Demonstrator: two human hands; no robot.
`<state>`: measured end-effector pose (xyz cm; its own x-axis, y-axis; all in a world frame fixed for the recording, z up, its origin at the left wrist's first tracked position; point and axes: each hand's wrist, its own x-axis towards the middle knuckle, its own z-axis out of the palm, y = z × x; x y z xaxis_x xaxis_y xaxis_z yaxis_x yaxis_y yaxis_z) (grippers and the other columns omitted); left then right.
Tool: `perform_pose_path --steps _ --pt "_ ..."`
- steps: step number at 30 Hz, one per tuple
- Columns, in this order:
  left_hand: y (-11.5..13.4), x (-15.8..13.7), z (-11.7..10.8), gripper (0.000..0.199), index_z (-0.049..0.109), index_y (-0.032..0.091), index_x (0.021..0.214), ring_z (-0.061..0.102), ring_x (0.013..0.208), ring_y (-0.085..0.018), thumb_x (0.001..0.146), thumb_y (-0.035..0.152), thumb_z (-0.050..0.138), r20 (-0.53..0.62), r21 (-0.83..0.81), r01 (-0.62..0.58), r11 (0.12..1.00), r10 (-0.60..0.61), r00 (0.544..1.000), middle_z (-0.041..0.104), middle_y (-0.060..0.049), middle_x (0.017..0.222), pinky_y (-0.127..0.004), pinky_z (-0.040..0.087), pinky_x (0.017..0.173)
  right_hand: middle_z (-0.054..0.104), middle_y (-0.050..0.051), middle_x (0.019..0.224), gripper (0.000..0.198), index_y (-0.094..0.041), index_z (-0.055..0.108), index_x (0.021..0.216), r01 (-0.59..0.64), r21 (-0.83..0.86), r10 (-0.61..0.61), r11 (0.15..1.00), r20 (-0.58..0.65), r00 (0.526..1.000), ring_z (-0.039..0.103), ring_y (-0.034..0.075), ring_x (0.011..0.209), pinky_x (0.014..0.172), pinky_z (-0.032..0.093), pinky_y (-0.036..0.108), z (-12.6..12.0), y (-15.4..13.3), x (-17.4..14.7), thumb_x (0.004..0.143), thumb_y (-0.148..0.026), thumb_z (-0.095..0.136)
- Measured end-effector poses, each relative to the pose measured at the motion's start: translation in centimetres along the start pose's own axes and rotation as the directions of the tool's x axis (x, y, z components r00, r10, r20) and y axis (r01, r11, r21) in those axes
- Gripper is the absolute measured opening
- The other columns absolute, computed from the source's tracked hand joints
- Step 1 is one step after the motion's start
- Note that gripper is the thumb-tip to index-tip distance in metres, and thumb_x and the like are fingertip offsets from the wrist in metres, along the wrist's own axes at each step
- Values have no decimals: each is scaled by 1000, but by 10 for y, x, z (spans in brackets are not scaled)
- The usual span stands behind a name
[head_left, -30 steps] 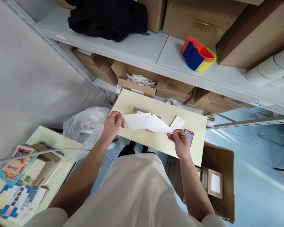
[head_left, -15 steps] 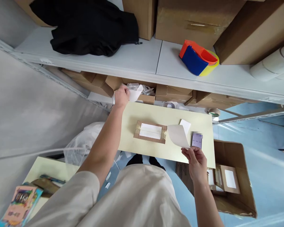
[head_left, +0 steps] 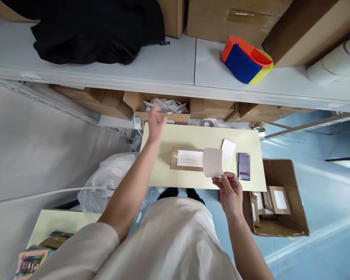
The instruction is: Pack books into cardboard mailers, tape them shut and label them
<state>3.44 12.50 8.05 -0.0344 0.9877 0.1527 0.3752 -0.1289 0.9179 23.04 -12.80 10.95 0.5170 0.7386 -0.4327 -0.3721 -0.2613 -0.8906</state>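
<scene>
My right hand pinches the lower corner of a small curved sheet of paper, which looks like a label. The sheet hangs over the right end of a taped brown cardboard parcel and hides that end. On the parcel's top lies a white label. Blurred by motion, my left hand is over the table's far edge, in front of an open cardboard box of crumpled white paper strips. Its fingers look apart with nothing in them.
A phone and a white paper stack lie on the pale table. Right of it stands a large carton with labelled parcels. A shelf with a tape dispenser crosses above. A plastic bag sits left.
The white paper that was in my left hand is gone from it, and that hand has come back slightly toward me. My right hand has moved left with its sheet, now over the parcel's end.
</scene>
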Motion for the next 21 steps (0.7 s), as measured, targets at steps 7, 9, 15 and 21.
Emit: perform_pose_path --steps 7,9,15,21 --pt "66 -185 -3 35 59 22 103 61 96 -26 73 32 74 435 16 -400 916 354 828 64 -9 97 -39 50 83 42 -8 56 26 -23 51 78 73 18 -75 997 145 987 39 8 47 47 31 22 34 1 -6 80 -44 66" --pt "65 -192 -4 18 59 22 100 62 94 -24 83 26 62 396 47 -398 916 349 849 65 -8 93 -37 50 80 43 -7 58 26 -23 51 79 95 20 -97 995 183 978 39 8 49 49 32 23 41 3 -11 80 -46 64" --pt "56 -186 -11 12 61 22 86 63 79 -18 89 29 52 307 -59 -177 982 186 933 66 -5 83 -31 49 72 58 0 78 28 -24 59 98 229 -75 -181 971 397 900 54 14 69 65 45 29 35 3 -22 81 -46 61" --pt "50 -178 -18 21 58 19 75 57 67 -13 78 39 63 307 -306 272 912 -176 935 62 0 72 -24 46 63 59 6 106 29 -24 61 102 512 -358 -517 781 88 851 53 17 81 73 45 33 -6 -2 -9 77 -38 68"
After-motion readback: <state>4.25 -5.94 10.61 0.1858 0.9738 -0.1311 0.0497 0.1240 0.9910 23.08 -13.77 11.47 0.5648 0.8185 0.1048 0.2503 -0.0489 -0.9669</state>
